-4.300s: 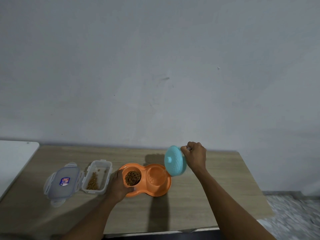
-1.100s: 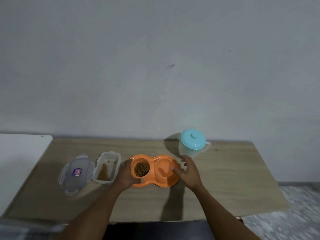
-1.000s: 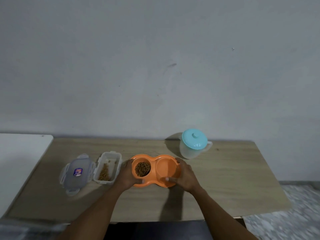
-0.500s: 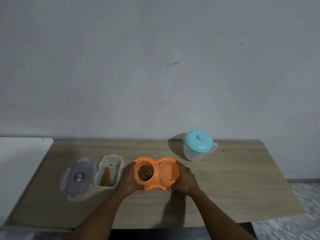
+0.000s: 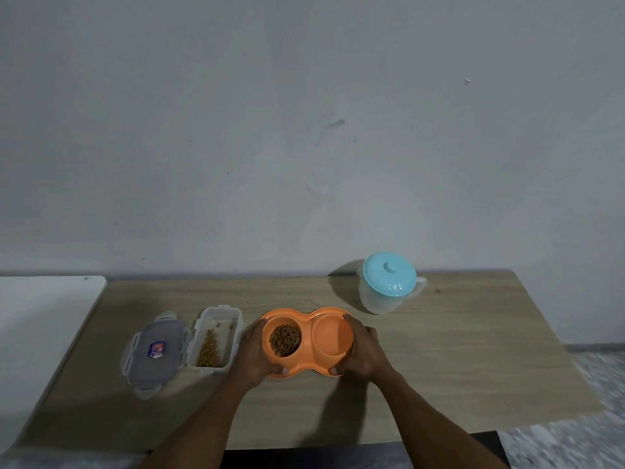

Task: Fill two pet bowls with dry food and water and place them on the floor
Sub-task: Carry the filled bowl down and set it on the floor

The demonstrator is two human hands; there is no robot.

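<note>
An orange double pet bowl (image 5: 306, 320) sits near the middle of the wooden table (image 5: 456, 367). Its left well holds brown dry food (image 5: 284, 340); its right well (image 5: 331, 338) looks wet and holds no food. My left hand (image 5: 252, 353) grips the bowl's left end and my right hand (image 5: 363, 352) grips its right end. Whether the bowl rests on the table or is just off it, I cannot tell. A clear jug with a light blue lid (image 5: 389, 282) stands upright behind the bowl to the right.
A clear food container (image 5: 214, 336) with some kibble lies open left of the bowl, its lid (image 5: 155, 353) beside it. A white surface (image 5: 40, 319) adjoins the table on the left. A grey wall runs behind the table; speckled floor (image 5: 592, 384) shows at right.
My right hand set the jug down upright behind the bowl, then came to the bowl's right end and closed on it. My left hand has stayed on the left end.
</note>
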